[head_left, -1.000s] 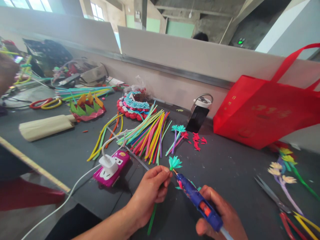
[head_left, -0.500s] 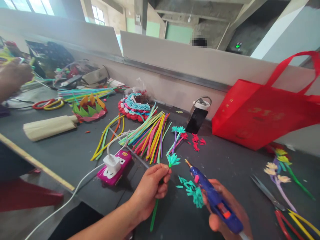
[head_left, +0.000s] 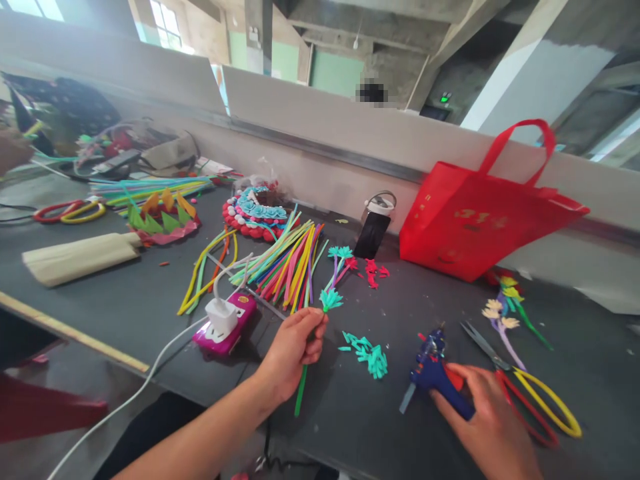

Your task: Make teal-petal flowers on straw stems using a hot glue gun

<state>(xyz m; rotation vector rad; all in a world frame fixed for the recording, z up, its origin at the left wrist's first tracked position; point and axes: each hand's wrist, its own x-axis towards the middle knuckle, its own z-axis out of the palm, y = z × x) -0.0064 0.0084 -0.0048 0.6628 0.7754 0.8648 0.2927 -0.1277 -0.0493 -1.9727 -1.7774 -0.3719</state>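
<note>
My left hand (head_left: pixel 291 349) pinches the green stem of a small teal paper flower (head_left: pixel 329 299), holding it upright above the dark table (head_left: pixel 125 293). My right hand (head_left: pixel 487 423) grips a blue glue gun (head_left: pixel 434 371) that stands on the table at the right, nozzle pointing up. A heap of teal paper petals (head_left: pixel 371 353) lies between my hands.
A fan of coloured stems (head_left: pixel 290 260) and a pink power strip (head_left: pixel 227 323) with a white plug lie to the left. Scissors (head_left: pixel 520 383) lie by my right hand. A red bag (head_left: pixel 475 217), a dark bottle (head_left: pixel 374 227) and finished flowers (head_left: pixel 505 313) stand behind. Another person's hand (head_left: pixel 10 150) shows far left.
My right hand has carried the glue gun away from the flower, rightward, and set it down on the table. My left hand still holds the flower; the view swung right.
</note>
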